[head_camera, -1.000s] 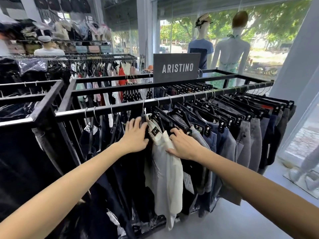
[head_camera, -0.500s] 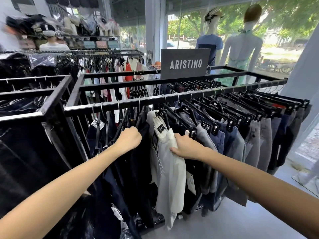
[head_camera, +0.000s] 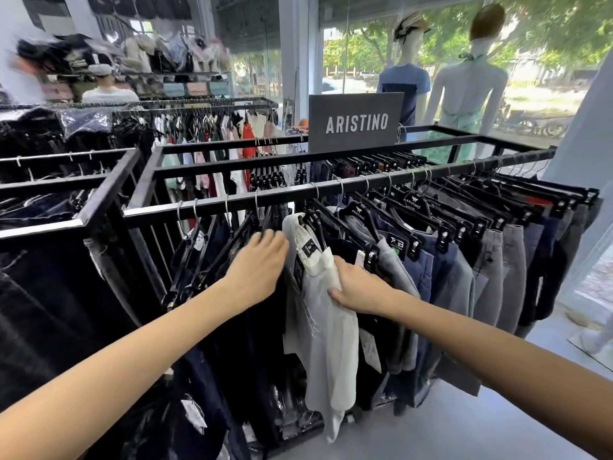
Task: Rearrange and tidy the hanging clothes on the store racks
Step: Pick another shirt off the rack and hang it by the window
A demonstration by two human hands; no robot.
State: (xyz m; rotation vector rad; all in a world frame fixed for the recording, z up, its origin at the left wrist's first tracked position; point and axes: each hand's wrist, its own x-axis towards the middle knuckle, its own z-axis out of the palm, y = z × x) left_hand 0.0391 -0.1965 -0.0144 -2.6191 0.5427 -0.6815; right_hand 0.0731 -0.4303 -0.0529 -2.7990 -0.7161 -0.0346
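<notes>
Item: white trousers (head_camera: 318, 313) clipped on front rail (head_camera: 331, 189) between dark pairs, soft, light, I judge; my right hand (head_camera: 360, 287) grips their edge, left hand (head_camera: 257, 270) flat, released, against dark garments (head_camera: 229, 327); steer by hanger (head_camera: 315, 224).

Mid-frame I see trousers (head_camera: 318, 327) hanging on the rack rail (head_camera: 298, 194); the sign (head_camera: 355, 122) stands behind, mannequins (head_camera: 464, 84) upper right.

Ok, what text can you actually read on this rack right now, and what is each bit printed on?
"ARISTINO": grey sign standing on the rack's top bar.
"ARISTINO": small white print on the black hangers of the front rail.
Black waistband patch on the white trousers: too small to read.
Paper price tags: too small, blurred.
</notes>
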